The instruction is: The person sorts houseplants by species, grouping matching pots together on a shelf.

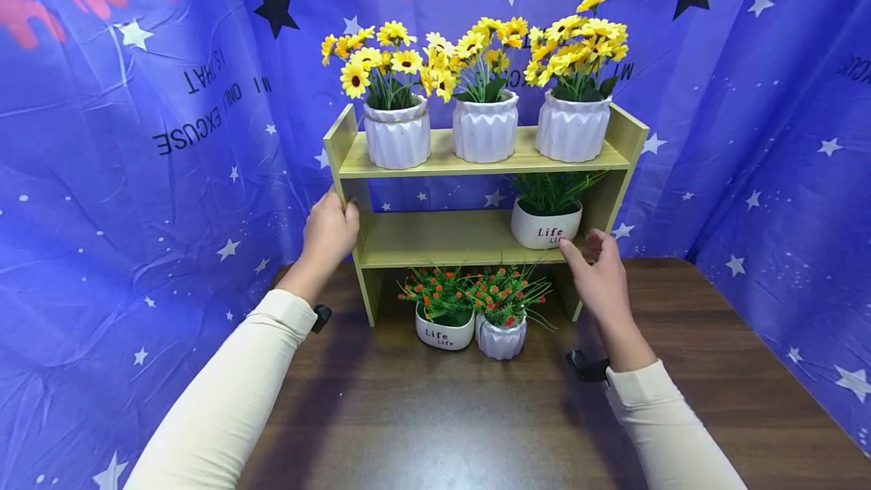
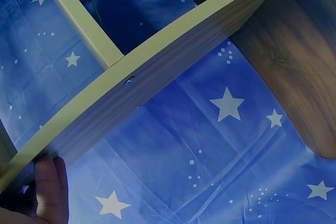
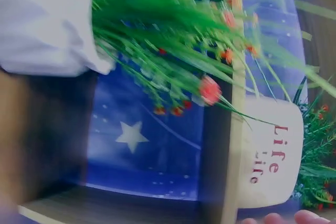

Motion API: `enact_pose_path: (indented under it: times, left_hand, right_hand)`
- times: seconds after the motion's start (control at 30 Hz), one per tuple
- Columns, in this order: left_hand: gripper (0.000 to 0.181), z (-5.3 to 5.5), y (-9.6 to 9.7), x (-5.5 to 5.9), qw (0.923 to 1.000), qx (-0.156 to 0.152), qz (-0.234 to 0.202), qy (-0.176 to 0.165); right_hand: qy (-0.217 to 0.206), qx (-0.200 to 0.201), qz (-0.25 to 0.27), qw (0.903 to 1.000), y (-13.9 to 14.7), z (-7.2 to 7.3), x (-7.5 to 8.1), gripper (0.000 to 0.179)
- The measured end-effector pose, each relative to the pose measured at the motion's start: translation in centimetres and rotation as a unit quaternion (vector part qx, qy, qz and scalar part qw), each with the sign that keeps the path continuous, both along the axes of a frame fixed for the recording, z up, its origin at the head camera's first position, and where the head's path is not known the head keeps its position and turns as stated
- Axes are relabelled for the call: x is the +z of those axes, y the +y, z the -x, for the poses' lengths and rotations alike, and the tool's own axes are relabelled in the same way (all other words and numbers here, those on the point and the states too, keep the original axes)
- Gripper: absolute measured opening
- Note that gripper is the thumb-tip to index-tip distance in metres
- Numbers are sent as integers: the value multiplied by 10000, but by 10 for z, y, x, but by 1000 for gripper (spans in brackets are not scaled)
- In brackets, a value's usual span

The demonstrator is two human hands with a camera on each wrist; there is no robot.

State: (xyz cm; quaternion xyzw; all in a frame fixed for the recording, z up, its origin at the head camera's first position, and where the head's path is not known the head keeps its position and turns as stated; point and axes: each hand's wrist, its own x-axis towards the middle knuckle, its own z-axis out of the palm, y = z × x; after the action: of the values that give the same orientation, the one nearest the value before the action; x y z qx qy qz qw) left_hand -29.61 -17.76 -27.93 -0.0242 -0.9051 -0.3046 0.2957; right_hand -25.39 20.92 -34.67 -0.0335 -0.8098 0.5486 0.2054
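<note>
A light wooden shelf rack (image 1: 435, 234) stands on the table. My left hand (image 1: 330, 231) grips its left side panel; in the left wrist view the fingers (image 2: 48, 188) bend against the panel (image 2: 126, 82). My right hand (image 1: 603, 278) is beside the white "Life" pot with green grass (image 1: 544, 227) at the middle shelf's right end, its thumb near the pot's lower corner. Fingertips (image 3: 273, 219) show just beside that pot (image 3: 273, 153) in the right wrist view. I cannot tell whether they touch it.
Three white pots of yellow flowers (image 1: 485, 131) line the top shelf. Below, an oval "Life" pot (image 1: 444, 333) and a ribbed pot (image 1: 501, 339), both with red-flowered plants, stand on the brown table (image 1: 435, 414). A blue starry curtain (image 1: 204, 172) hangs behind.
</note>
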Motion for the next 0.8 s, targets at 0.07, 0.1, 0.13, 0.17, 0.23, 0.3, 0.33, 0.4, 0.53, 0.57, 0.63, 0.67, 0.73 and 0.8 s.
enact_pose_path:
  times: [0.07, 0.1, 0.13, 0.17, 0.23, 0.3, 0.33, 0.4, 0.53, 0.57, 0.63, 0.67, 0.73, 0.8]
  left_hand:
    - [28, 1, 0, 1, 10000, -23, 7, 23]
    - [28, 1, 1, 2, 10000, -22, 3, 24]
    - [28, 1, 1, 2, 10000, -28, 0, 28]
    - [28, 1, 1, 3, 10000, -30, -3, 35]
    - [28, 0, 1, 2, 10000, -32, 12, 29]
    - [28, 0, 1, 1, 10000, -22, 18, -17]
    - [28, 0, 1, 1, 10000, -16, 21, -29]
    - [27, -1, 1, 1, 10000, 1, 20, -41]
    - [27, 0, 1, -1, 10000, 13, 30, -14]
    - [27, 0, 1, -1, 10000, 10, 37, -7]
    - [27, 1, 1, -1, 10000, 1, 54, 9]
    - [27, 0, 1, -1, 10000, -2, 51, 6]
    - [27, 0, 1, 0, 10000, -5, 41, -1]
    - [28, 0, 2, 1, 10000, -5, 13, -12]
  right_hand:
    - [74, -123, 181, 9997, 0, -12, -12, 68]
    - [97, -151, 299, 9994, 0, -17, -19, 64]
    - [106, -165, 414, 9989, -1, -21, -27, 61]
    - [106, -178, 501, 9985, -3, -24, -34, 58]
    - [29, -217, 650, 9976, -5, -30, -50, 53]
    - [-122, -191, 772, 9968, -8, -35, -65, 50]
    - [-198, -151, 799, 9965, -11, -36, -72, 49]
    - [-357, -37, 845, 9958, -16, -38, -84, 50]
    - [-624, 242, 804, 9945, -30, -39, -103, 53]
    - [-708, 287, 760, 9942, -34, -39, -106, 54]
    - [-891, 344, 599, 9936, -41, -40, -111, 57]
    - [-956, 362, 518, 9934, -45, -40, -113, 59]
    - [-1071, 462, 413, 9923, -52, -38, -117, 62]
    - [-1098, 528, 308, 9921, -57, -35, -119, 64]
